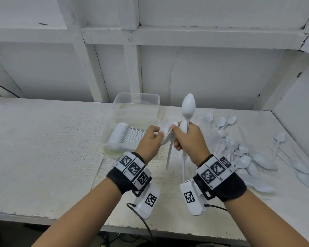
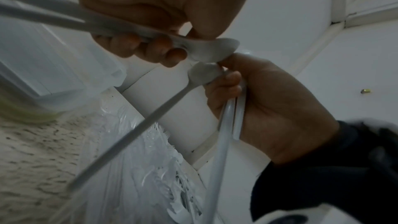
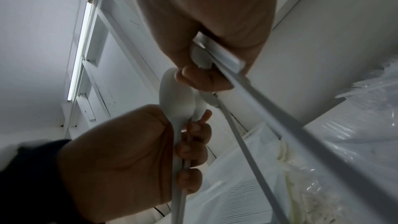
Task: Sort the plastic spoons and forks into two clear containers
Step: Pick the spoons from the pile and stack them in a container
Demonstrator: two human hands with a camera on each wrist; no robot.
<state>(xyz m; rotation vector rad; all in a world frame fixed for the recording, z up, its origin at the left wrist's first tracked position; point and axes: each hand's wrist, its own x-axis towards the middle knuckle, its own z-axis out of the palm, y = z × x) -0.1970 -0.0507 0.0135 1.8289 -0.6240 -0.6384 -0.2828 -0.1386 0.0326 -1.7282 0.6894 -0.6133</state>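
Our right hand (image 1: 187, 139) grips several white plastic spoons (image 1: 188, 107); our left hand (image 1: 150, 138) pinches two more. We should nest the bowls, then lay them in the near clear plastic container (image 1: 107, 139).

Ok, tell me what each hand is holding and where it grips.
The right hand grips a few white spoons by their handles, just below the bowls. The left hand holds more spoons by the handles near the bowls.

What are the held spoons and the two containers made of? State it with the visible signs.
Spoons in the right hand: white plastic, probably; thin, uniform, faintly glossy. Near container and far container: clear plastic, probably; the stacked cutlery and the wall show through, slightly cloudy.
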